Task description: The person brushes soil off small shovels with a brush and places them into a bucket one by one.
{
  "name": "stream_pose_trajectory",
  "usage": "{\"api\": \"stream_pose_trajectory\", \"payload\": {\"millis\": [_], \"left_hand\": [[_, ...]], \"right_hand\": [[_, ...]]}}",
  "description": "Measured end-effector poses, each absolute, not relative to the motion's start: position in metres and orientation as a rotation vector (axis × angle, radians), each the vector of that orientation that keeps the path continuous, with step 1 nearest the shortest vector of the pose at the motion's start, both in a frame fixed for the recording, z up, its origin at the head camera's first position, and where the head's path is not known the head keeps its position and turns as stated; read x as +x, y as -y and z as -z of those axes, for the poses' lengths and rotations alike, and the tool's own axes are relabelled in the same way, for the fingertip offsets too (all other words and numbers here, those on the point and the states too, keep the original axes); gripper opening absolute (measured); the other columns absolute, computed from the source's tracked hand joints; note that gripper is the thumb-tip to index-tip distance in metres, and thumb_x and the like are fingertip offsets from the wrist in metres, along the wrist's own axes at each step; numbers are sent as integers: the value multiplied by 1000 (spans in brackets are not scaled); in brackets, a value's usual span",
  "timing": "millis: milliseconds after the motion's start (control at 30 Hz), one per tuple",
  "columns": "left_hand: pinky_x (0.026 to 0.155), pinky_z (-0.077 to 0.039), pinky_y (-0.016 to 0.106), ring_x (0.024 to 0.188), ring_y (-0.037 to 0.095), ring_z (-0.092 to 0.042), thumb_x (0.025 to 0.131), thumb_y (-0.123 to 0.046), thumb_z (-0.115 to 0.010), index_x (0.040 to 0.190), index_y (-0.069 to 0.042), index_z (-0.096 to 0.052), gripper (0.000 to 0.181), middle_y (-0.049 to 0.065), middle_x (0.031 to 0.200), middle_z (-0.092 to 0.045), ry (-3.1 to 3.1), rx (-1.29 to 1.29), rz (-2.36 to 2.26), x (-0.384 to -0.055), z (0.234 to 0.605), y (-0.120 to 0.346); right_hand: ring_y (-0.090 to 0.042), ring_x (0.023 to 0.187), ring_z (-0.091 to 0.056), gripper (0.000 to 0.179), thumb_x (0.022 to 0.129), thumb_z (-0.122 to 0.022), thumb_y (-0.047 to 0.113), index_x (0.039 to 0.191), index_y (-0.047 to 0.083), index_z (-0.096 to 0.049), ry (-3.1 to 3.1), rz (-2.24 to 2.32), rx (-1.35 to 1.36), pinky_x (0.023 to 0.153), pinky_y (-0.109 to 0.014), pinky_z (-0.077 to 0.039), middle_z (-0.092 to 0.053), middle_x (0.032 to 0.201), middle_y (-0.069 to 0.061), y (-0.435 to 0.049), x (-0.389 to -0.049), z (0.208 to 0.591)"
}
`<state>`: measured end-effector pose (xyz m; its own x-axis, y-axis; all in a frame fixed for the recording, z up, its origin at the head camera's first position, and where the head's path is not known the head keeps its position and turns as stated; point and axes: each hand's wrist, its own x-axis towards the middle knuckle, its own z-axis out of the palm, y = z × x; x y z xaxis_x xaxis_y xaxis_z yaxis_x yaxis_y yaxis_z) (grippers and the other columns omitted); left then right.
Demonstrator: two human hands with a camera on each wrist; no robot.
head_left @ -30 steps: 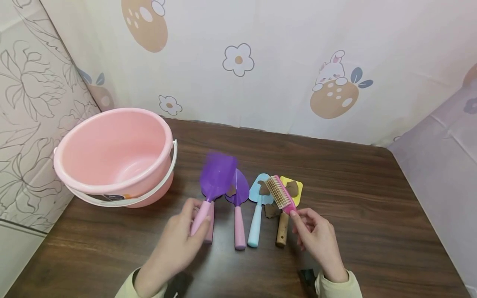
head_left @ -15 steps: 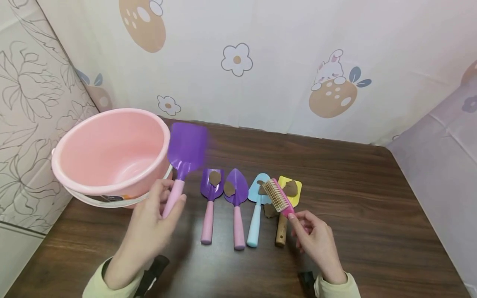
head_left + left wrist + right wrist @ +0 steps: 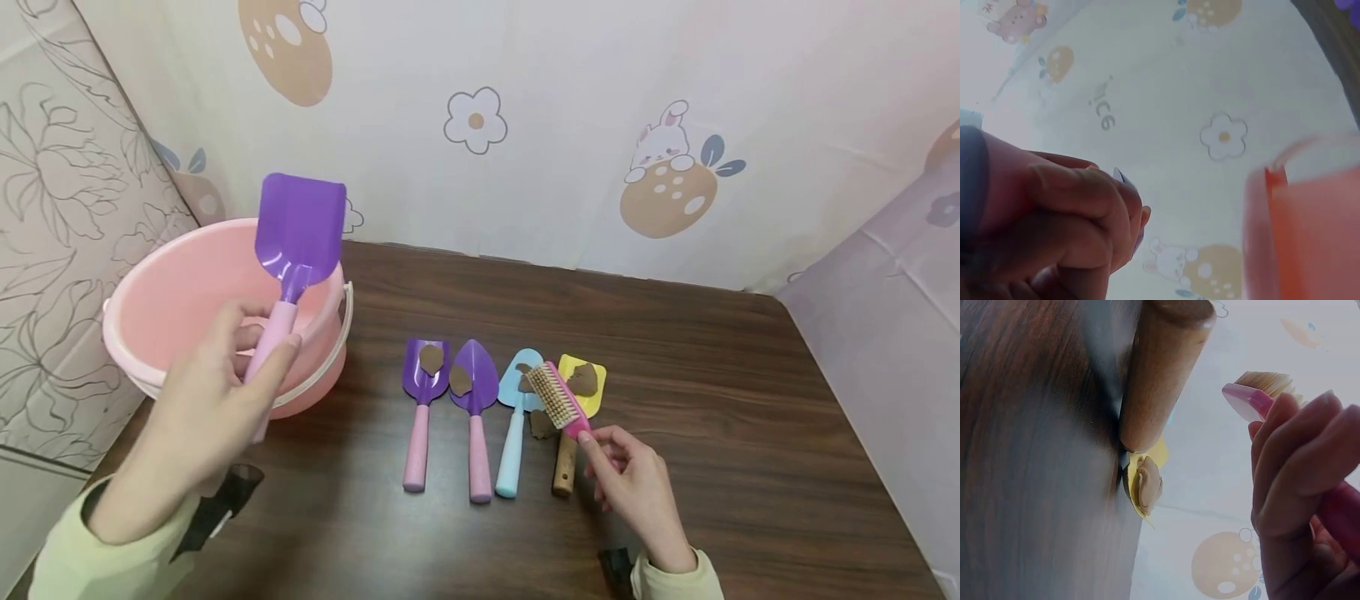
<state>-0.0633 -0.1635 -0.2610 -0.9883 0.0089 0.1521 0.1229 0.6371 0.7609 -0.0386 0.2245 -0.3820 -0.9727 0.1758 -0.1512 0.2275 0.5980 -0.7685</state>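
Observation:
In the head view my left hand (image 3: 213,392) grips the pink handle of a purple toy shovel (image 3: 302,225), its blade raised over the pink bucket (image 3: 322,375). My right hand (image 3: 633,483) pinches a pink brush (image 3: 562,398), bristles facing left, above the tools. Below lie a purple square-bladed shovel (image 3: 417,433), a purple pointed trowel (image 3: 480,450), a light-blue trowel (image 3: 512,450) and a yellow shovel (image 3: 592,404) with a wooden handle, partly hidden by the brush. Brown clay-like lumps (image 3: 431,359) sit on their blades. The right wrist view shows the brush's bristles (image 3: 1266,382) close up.
A brown clump (image 3: 542,425) lies between the blue trowel and the wooden handle. The bucket's white handle (image 3: 330,360) hangs down its side. Patterned cloth (image 3: 555,167) walls stand behind and beside the dark wooden table (image 3: 712,375).
My left hand has lifted the purple shovel from above the row of tools, leftward and up to the bucket. My right hand with the brush stays almost still.

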Motion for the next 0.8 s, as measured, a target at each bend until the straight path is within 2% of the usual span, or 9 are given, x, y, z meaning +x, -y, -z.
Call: {"api": "stream_pose_trajectory", "payload": {"millis": [167,300,367,467,533,600,667,733,800], "left_hand": [[40,-43,30,47,18,-57,98,-29,-51,123,-13,-39,32,12,104,-61,2732,-145,1328,-72,253,181],[38,-41,31,36,21,-50,98,-27,-52,115,-19,-44,21,5,93,-56,2690,-212,1313,-75,238,187],[42,-45,27,46,15,-58,97,-29,-54,114,-23,-48,19,1,97,-56,2698,-229,1230,-77,230,190],[59,-46,22,78,19,-69,95,-40,-54,120,-27,-51,28,-2,107,-57,2773,-201,1046,-84,225,198],[71,-45,24,99,27,-66,93,-46,-55,128,-29,-48,40,-1,115,-59,2840,-184,904,-89,225,207],[76,-46,37,102,42,-63,92,-48,-55,134,-25,-45,48,8,116,-62,2896,-202,806,-96,227,217],[74,-46,49,98,46,-63,92,-46,-55,135,-19,-44,52,18,113,-64,2935,-249,730,-104,227,227],[68,-47,53,93,48,-63,93,-43,-57,131,-14,-46,49,21,109,-64,2981,-296,671,-112,225,235],[61,-49,46,88,43,-65,92,-44,-57,125,-12,-48,46,21,107,-65,3056,-308,639,-119,223,242]], "right_hand": [[-15,41,-51,34,93,-61,38,101,5,-64,-2735,1321,370,41,-28,-46,-62,65,-6,-225,-38,384],[-16,41,-51,33,93,-61,37,99,5,-64,-2742,1333,376,40,-28,-46,-62,64,-7,-226,-38,384],[-16,41,-52,32,93,-61,37,98,5,-65,-2745,1332,380,40,-28,-46,-62,64,-7,-226,-38,384],[-16,41,-52,30,93,-61,36,98,6,-65,-2739,1330,392,40,-29,-47,-63,65,-8,-227,-38,384],[-16,42,-52,30,93,-61,36,98,6,-65,-2733,1326,400,41,-29,-47,-63,65,-8,-227,-38,384],[-16,42,-52,31,93,-61,36,99,6,-65,-2732,1326,398,41,-28,-47,-63,65,-8,-228,-38,384],[-16,42,-52,33,93,-61,37,100,5,-64,-2738,1326,387,40,-28,-47,-62,65,-7,-228,-38,385],[-16,41,-52,33,93,-61,36,100,5,-64,-2743,1331,384,40,-28,-46,-63,65,-7,-229,-37,385],[-16,41,-52,31,93,-61,35,99,5,-64,-2746,1334,386,40,-29,-46,-63,65,-8,-229,-37,385]]}}
